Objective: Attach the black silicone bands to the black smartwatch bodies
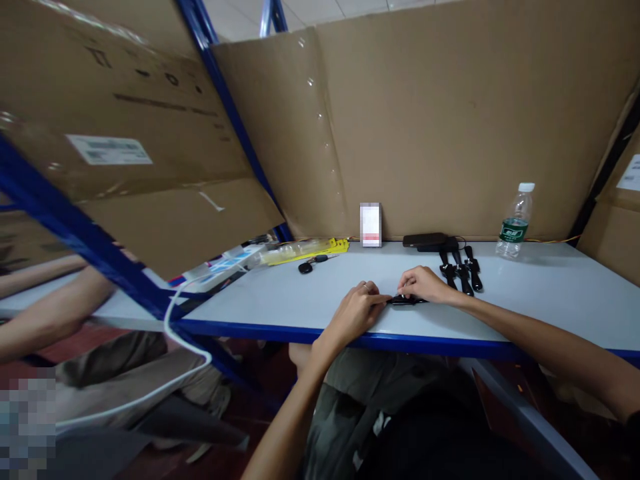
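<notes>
On the table's front half lies a slim black glossy part, small and partly covered by my fingers. My left hand, with a ring on one finger, is closed at the part's left end, its index finger stretched against it. Over the part's top, my right hand has thumb and fingers pinched together. Something thin and small seems to be between those fingertips, too fine to name. Just right of my right hand lie three black pieces, each narrow in the middle with rounded ends, side by side.
Behind stand a clear water bottle, a blurred upright card or screen and a dark flat case. A black key-like object, yellow strips and a power strip lie left. A co-worker's arm shows beyond the blue post.
</notes>
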Available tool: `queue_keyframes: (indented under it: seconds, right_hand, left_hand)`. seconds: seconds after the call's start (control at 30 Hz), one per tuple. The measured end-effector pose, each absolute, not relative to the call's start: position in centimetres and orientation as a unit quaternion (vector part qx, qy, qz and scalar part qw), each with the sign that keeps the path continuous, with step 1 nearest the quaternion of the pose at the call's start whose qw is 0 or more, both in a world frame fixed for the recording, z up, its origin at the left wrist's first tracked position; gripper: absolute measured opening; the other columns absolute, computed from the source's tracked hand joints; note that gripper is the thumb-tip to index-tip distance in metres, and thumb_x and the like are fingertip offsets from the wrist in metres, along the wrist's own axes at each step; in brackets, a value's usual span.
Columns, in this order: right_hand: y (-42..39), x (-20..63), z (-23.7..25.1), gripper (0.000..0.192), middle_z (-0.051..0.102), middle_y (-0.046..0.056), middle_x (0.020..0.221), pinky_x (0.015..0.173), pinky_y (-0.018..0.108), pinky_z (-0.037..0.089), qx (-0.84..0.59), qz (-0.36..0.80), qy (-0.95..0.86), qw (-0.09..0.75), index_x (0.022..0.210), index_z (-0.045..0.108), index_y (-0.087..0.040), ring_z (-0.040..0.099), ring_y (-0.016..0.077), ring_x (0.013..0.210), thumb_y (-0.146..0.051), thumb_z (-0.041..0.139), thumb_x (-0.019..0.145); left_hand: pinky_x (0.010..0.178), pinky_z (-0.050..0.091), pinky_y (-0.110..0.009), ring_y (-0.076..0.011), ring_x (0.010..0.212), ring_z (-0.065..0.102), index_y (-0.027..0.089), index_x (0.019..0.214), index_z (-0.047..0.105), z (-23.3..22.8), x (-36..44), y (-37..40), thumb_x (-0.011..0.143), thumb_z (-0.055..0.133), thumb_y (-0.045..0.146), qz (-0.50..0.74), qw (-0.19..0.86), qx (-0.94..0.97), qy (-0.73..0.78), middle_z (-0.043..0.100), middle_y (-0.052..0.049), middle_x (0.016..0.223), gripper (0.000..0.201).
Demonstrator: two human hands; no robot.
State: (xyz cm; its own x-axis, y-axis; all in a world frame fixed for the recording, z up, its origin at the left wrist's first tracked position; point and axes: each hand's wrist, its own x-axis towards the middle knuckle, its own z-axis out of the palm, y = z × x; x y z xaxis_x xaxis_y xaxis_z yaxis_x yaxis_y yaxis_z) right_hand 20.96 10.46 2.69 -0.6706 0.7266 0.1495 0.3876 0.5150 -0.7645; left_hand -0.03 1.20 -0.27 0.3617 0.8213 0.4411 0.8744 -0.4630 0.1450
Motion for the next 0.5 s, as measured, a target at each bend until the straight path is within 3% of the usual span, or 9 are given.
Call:
queue_keyframes:
  seconds: [0.27, 0.37, 0.5]
  right_hand:
    - [9.4, 21.1, 2.5, 0.016, 0.073, 0.007, 0.082, 0.062, 0.028, 0.03, -0.361, 0.032, -0.912, 0.191, 0.08, 0.067, -0.019, 0.062, 0.0186, 0.073, -0.022, 0.058, 0.092]
    - [9.4, 21.0, 2.5, 0.019, 0.073, 0.007, 0.082, 0.062, 0.029, 0.03, -0.367, 0.017, -0.907, 0.204, 0.079, 0.067, -0.019, 0.062, 0.0192, 0.074, -0.024, 0.056, 0.093]
    - [9.9, 21.1, 2.6, 0.017, 0.073, 0.004, 0.077, 0.062, 0.028, 0.034, -0.333, 0.126, -0.902, 0.245, 0.08, 0.069, -0.02, 0.061, 0.0177, 0.07, -0.028, 0.06, 0.091]
  left_hand:
    - [0.087, 0.05, -0.035, -0.0224, 0.096, 0.06, 0.03, 0.119, 0.076, 0.3, 0.5, 0.9, 0.097, 0.058, 0.02, -0.228, 0.06, -0.818, -0.525, 0.065, -0.008, 0.099, 0.03]
    - [0.088, 0.05, -0.034, -0.0219, 0.097, 0.06, 0.03, 0.12, 0.075, 0.6, 0.6, 0.8, 0.096, 0.059, 0.02, -0.227, 0.059, -0.819, -0.524, 0.065, -0.008, 0.1, 0.031]
    - [0.089, 0.049, -0.035, -0.0219, 0.098, 0.059, 0.03, 0.123, 0.074, 0.7, 0.7, 0.7, 0.097, 0.058, 0.021, -0.222, 0.057, -0.818, -0.528, 0.065, -0.008, 0.101, 0.032]
